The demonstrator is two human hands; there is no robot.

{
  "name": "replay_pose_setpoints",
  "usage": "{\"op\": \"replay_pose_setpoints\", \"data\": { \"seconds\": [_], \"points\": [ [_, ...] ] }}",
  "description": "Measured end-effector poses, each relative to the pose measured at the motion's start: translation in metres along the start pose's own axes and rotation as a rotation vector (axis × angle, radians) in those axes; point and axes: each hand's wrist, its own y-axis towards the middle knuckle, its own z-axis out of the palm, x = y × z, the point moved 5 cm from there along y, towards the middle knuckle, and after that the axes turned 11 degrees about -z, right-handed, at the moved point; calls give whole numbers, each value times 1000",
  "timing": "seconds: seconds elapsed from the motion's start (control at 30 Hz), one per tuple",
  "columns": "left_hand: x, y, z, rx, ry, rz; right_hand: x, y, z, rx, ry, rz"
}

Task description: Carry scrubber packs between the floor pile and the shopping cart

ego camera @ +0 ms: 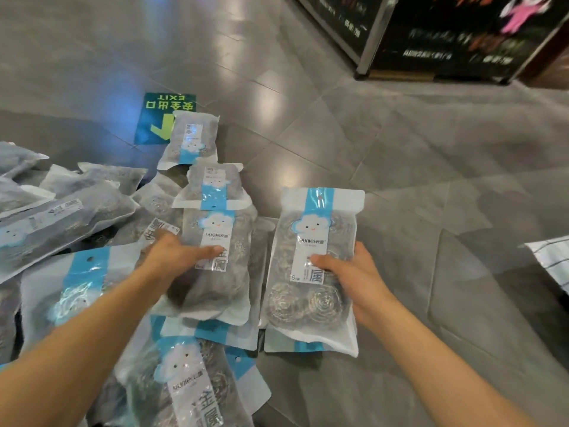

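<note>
Two hands (184, 257), about twelve scourer packs (311, 266)

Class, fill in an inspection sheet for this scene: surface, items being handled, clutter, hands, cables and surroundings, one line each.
Surface: grey tiled floor, glossy with light reflections.
Items handled: right packet of steel scourers, held by its edge; middle packet lying on the pile.
Clutter: many similar packets in a loose pile, overlapping at mixed angles.
Hands: left hand grips the middle packet, thumb on its label; right hand grips the right packet, thumb on its label.
Cables: nothing seen.
Surroundings: green exit sticker on the floor; dark display stand beyond; checked cloth at the right edge.
</note>
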Motion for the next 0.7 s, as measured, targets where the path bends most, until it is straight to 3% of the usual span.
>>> {"op": "replay_pose_setpoints", "data": {
  "seconds": [0.13, 0.4, 0.7],
  "points": [
    [4, 0, 17, 101, -106, -63, -5, 1, -7, -21, 7, 17],
    [33, -16, 6, 274, -282, 6, 1, -3, 8, 25, 21, 16],
    [21, -77, -66, 106, -434, 211, 51, -16, 48, 152, -7, -39]
  ]
}}
